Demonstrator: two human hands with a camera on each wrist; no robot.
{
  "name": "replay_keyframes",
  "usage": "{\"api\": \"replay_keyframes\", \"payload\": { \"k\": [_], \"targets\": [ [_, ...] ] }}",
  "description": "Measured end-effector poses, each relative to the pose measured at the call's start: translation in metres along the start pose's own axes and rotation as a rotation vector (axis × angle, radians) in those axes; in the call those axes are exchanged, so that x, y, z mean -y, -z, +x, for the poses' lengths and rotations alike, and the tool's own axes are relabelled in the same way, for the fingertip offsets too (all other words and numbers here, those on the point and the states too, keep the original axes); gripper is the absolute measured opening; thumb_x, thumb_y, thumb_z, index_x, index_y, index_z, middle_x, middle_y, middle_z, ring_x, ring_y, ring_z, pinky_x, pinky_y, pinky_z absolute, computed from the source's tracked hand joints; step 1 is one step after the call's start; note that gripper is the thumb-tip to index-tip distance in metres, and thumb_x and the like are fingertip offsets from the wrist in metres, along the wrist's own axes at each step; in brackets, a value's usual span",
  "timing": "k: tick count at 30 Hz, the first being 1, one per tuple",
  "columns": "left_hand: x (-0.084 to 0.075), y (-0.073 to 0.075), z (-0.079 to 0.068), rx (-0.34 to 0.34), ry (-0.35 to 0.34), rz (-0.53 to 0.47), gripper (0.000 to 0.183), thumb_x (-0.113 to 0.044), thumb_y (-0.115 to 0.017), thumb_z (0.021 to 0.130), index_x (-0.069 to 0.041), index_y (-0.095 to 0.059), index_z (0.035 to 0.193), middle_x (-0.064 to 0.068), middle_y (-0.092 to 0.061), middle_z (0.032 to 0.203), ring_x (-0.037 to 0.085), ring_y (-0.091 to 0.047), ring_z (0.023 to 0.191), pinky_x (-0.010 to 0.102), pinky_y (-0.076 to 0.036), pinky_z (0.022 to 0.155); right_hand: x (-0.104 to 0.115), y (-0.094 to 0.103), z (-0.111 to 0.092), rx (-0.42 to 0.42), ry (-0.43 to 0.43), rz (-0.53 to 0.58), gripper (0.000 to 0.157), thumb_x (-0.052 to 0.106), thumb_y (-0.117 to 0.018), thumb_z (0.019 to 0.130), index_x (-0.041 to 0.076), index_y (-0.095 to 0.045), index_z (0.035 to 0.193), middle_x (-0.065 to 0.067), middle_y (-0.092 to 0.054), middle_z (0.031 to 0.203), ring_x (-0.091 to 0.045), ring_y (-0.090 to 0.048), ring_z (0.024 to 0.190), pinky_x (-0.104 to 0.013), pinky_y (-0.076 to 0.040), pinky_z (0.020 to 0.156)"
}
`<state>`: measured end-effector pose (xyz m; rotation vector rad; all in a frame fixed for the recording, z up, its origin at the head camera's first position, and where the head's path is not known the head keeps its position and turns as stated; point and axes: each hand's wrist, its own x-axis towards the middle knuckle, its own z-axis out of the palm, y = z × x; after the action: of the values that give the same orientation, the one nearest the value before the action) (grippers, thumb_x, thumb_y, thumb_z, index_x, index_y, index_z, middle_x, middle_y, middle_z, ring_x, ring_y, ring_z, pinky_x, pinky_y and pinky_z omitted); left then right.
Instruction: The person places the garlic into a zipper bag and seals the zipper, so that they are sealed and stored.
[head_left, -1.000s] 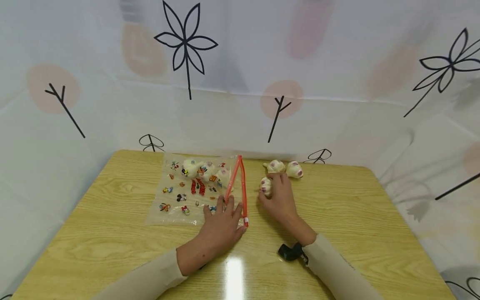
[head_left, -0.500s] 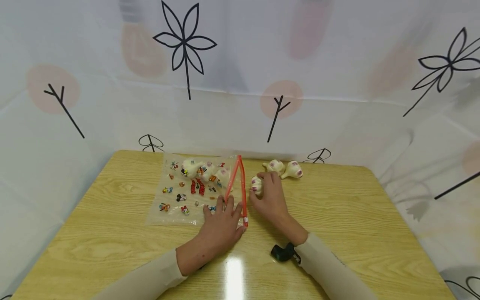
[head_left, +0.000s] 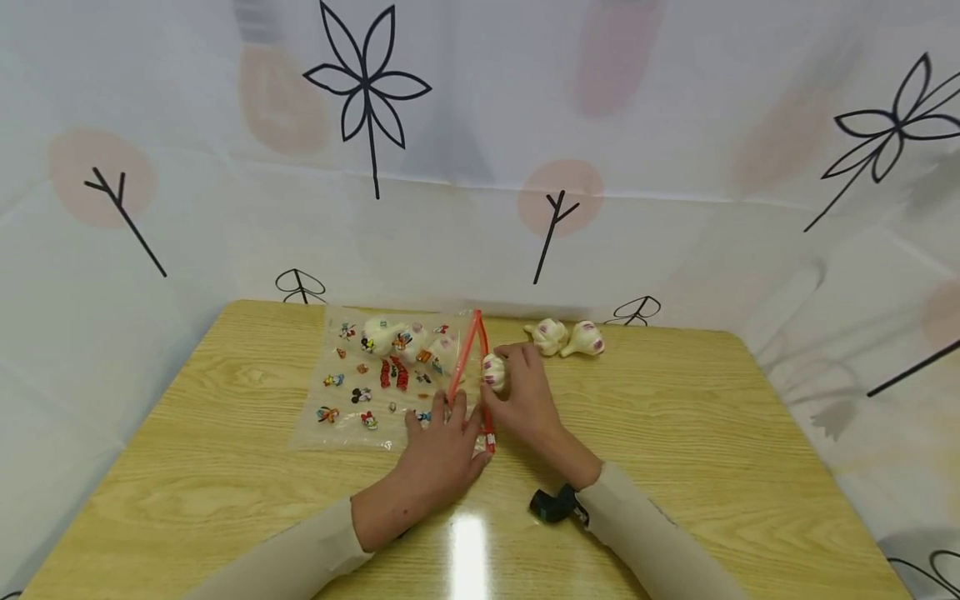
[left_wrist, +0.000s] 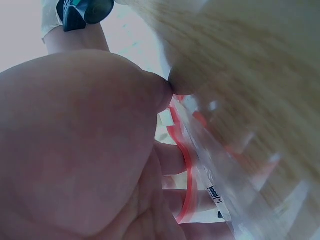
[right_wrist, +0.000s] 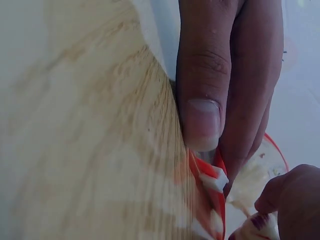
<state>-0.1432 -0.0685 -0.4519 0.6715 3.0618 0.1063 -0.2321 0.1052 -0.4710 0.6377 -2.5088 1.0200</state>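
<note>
Shifted leftward, the right hand [head_left: 527, 404] pinches a rounded, papery white-and-purple garlic bulb [head_left: 493, 372] at the red-edged mouth of a clear, printed plastic bag [head_left: 382, 396]; left of that grip, the left hand [head_left: 442, 450], fingers spread, presses the bag.

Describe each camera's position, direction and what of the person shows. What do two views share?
Head: worn on the head, facing forward and down at the table; both sleeves, left grip and right grip show.
Left wrist: on that wrist, facing the bag's red zip edge; left grip looms close, a sleeve beyond.
Right wrist: on that wrist, facing the white zip slider; parts of both grips show.
Head and right wrist share the held garlic bulb.
</note>
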Motion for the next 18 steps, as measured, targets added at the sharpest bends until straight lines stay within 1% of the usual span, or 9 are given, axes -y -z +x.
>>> {"api": "replay_keyframes", "payload": {
  "k": [4,8,12,15,18],
  "targets": [
    [0.000,-0.001,0.000,-0.010,-0.005,0.001,0.065,-0.053,-0.055,0.108,-0.013,-0.051,0.158,0.021,-0.043,0.164,0.050,-0.040,0.149,0.079,-0.041,0.101,0.001,-0.005,0.001,0.035,-0.015,0.014,0.050,0.012,-0.080,0.090,-0.002,-0.060,0.133,-0.019,-0.052,0.125,-0.033,-0.054,0.114,-0.050,-0.049,0.101],
    [0.001,-0.002,0.000,-0.018,-0.011,-0.003,0.067,-0.053,-0.055,0.108,-0.011,-0.049,0.160,0.021,-0.043,0.163,0.051,-0.040,0.148,0.080,-0.042,0.100,0.005,-0.009,0.003,0.030,0.001,0.035,0.050,0.013,-0.081,0.090,-0.003,-0.061,0.133,-0.018,-0.052,0.126,-0.031,-0.054,0.114,-0.050,-0.051,0.100],
    [0.001,-0.001,-0.001,-0.010,-0.012,-0.009,0.071,-0.054,-0.055,0.108,-0.010,-0.044,0.163,0.021,-0.041,0.165,0.051,-0.040,0.149,0.080,-0.042,0.101,0.007,-0.013,0.003,0.036,0.004,0.053,0.050,0.015,-0.082,0.092,-0.002,-0.061,0.134,-0.017,-0.051,0.127,-0.029,-0.055,0.110,-0.048,-0.052,0.096],
    [0.002,0.000,-0.001,-0.005,-0.012,-0.008,0.071,-0.054,-0.055,0.108,-0.010,-0.045,0.162,0.021,-0.041,0.165,0.051,-0.039,0.149,0.080,-0.042,0.100,0.007,-0.015,0.004,0.053,0.003,0.059,0.050,0.018,-0.082,0.094,-0.001,-0.060,0.134,-0.016,-0.052,0.128,-0.028,-0.056,0.108,-0.046,-0.053,0.093],
    [0.002,0.000,-0.001,-0.003,-0.012,-0.012,0.070,-0.053,-0.055,0.108,-0.010,-0.046,0.162,0.021,-0.041,0.165,0.051,-0.039,0.149,0.080,-0.042,0.100,0.007,-0.017,0.004,0.070,0.009,0.061,0.049,0.019,-0.082,0.095,0.001,-0.060,0.134,-0.016,-0.052,0.129,-0.027,-0.056,0.108,-0.046,-0.053,0.094]
  ]
}}
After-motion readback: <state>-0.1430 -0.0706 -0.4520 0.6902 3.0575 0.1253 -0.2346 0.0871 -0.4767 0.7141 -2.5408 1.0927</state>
